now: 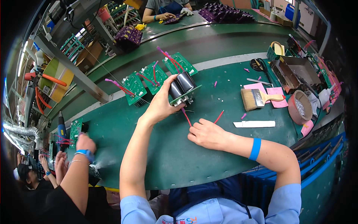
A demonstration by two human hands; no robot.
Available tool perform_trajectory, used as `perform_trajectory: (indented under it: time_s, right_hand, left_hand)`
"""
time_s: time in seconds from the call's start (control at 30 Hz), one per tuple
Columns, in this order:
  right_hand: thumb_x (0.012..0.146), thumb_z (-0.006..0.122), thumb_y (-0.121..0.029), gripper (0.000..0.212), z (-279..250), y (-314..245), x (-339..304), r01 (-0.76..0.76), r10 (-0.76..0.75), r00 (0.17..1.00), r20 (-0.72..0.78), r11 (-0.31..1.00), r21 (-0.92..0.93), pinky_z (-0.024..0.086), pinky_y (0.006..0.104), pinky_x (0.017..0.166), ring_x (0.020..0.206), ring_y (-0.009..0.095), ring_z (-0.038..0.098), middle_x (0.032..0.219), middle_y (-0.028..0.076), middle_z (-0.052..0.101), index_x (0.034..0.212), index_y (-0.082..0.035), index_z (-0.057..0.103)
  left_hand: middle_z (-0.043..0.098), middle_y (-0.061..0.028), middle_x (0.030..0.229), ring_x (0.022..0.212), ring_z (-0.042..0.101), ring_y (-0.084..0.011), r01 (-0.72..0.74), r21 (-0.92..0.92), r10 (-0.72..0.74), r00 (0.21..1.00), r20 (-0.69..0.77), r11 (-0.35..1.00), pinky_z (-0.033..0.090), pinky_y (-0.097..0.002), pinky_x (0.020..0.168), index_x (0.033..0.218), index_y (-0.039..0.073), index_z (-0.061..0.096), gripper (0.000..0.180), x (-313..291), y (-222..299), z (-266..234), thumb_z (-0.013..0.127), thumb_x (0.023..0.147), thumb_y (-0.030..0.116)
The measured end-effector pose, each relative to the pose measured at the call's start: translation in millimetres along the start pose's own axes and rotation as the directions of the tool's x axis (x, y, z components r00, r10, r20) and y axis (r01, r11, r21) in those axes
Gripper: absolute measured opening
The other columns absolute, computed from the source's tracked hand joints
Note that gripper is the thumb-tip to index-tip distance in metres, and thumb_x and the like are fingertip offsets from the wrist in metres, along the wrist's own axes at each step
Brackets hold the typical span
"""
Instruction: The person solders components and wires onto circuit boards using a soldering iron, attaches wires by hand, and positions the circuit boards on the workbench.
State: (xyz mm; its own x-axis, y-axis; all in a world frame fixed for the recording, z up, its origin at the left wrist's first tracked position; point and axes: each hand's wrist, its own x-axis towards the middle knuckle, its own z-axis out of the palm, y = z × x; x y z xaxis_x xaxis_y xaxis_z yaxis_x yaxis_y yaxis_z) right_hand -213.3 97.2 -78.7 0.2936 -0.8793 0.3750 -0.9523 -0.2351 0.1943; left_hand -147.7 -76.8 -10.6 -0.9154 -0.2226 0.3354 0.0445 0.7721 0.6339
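In my left hand (162, 102) is a green circuit board (186, 95), tilted on edge, with big black capacitors (182, 84) on its upper side. My fingers and thumb wrap round its left end. Below it my right hand (205, 133) pinches a red wire (187, 118) that hangs from the board with a purple sleeve at its upper part. Another red wire end (219, 117) sticks up behind the right hand. Just beyond, several green boards (152, 76) with red wires and purple tips lie on the green bench mat (167, 160).
To the right lie a wide paintbrush (257, 98), pink paper slips (276, 98), a white strip (255, 124) and a round tub (300, 107). A metal tray (296, 71) stands behind. At left, a co-worker's hand (85, 145) is near another board. Pliers (41, 82) hang upper left.
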Motion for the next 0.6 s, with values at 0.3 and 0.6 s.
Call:
perform_trajectory:
  time_s: [0.3, 0.6]
  right_hand:
    - [0.076, 0.054, -0.003, 0.008, -46, 31, 25, -0.337, 0.643, 0.755, -0.129, 0.548, 0.766, 0.043, 0.0299, 0.053, 0.058, 0.024, 0.057, 0.067, 0.012, 0.058, 0.084, -0.002, 0.055]
    - [0.064, 0.064, -0.006, 0.012, -98, 51, 49, -0.235, 0.576, 0.659, -0.484, 0.768, 0.595, 0.038, 0.0374, 0.076, 0.092, 0.027, 0.048, 0.093, 0.010, 0.052, 0.074, -0.005, 0.058]
  left_hand:
    - [0.058, -0.0139, 0.093, 0.085, 0.058, -0.0227, 0.092, -0.081, -0.099, 0.991, -0.086, 0.993, 0.044, -0.0305, 0.075, 0.114, 0.002, 0.038, 0.068, 19, -4, -7, 0.069, 0.055, 0.016]
    - [0.055, -0.0068, 0.098, 0.087, 0.053, -0.0135, 0.111, -0.319, -0.102, 0.994, 0.045, 0.941, 0.043, -0.0271, 0.078, 0.116, 0.000, 0.039, 0.064, 29, 26, -40, 0.066, 0.061, 0.018]
